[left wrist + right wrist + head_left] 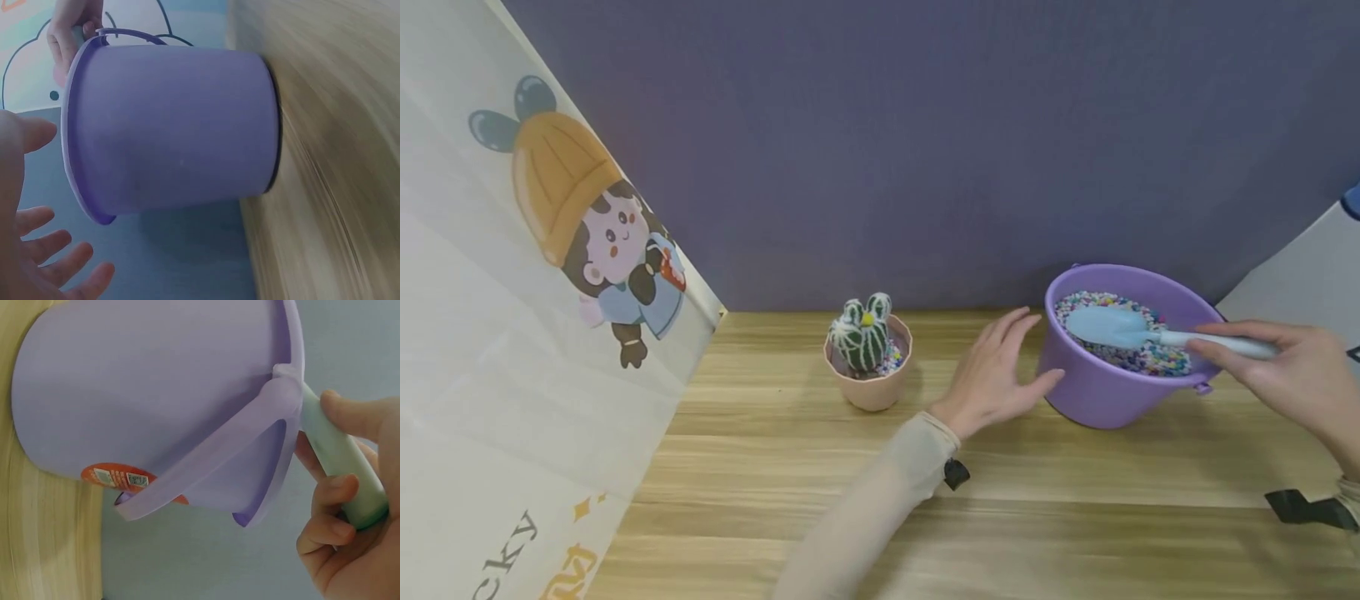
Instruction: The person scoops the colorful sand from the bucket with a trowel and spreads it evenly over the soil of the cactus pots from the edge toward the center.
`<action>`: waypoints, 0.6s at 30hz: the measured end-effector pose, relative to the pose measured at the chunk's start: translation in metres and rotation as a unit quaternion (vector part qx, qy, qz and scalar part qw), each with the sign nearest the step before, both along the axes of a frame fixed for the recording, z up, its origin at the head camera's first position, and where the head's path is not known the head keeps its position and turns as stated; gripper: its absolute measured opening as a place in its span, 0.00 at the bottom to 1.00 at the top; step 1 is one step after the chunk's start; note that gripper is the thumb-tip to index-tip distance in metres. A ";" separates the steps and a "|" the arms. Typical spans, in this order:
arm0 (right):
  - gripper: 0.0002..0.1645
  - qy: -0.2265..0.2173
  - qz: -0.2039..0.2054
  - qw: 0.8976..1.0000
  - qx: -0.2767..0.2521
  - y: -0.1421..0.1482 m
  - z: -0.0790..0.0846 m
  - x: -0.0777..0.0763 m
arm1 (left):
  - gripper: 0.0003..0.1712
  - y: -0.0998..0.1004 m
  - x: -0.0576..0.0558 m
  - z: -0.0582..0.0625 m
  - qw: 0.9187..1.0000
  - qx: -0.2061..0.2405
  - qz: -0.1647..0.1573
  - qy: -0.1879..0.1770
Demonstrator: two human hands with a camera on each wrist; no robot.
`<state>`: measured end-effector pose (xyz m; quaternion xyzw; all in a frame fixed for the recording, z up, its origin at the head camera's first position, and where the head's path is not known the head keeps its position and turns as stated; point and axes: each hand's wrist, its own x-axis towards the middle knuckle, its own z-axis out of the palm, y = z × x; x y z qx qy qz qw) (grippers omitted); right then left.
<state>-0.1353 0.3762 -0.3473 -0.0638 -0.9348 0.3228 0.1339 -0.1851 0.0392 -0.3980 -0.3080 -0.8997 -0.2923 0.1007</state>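
A purple bucket (pixel 1093 392) stands on the wooden table, partly filled with small multicoloured pebbles (pixel 1157 354). My right hand (pixel 1292 367) grips the pale handle of a light blue toy shovel (pixel 1108 327), whose scoop lies over the pebbles inside the rim. In the right wrist view, fingers and thumb wrap the shovel handle (pixel 347 462) beside the bucket's rim. My left hand (pixel 996 375) is held spread at the bucket's left side, holding nothing; the left wrist view shows its fingers (pixel 56 244) apart from the bucket wall (pixel 175 131).
Left of my left hand, a pink pot (pixel 872 392) holds a knitted cactus (pixel 861 346) with some coloured pebbles at its base. A dark panel (pixel 925 167) rises behind the table (pixel 737 467). The bucket's handle (pixel 206 450) hangs down its side.
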 end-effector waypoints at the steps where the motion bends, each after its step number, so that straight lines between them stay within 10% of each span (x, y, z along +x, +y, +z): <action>1: 0.17 -0.002 0.001 1.000 0.002 0.001 -0.001 0.000 | 0.46 0.002 0.000 0.001 1.000 0.001 -0.003 -0.002; 14: 0.19 -0.009 -0.009 0.997 0.079 0.015 -0.005 0.003 | 0.50 0.030 -0.012 0.005 0.998 -0.044 0.002 -0.039; 18: 0.06 0.007 -0.011 0.996 0.083 0.018 -0.005 0.004 | 0.52 0.035 -0.017 0.004 0.997 -0.048 0.008 -0.056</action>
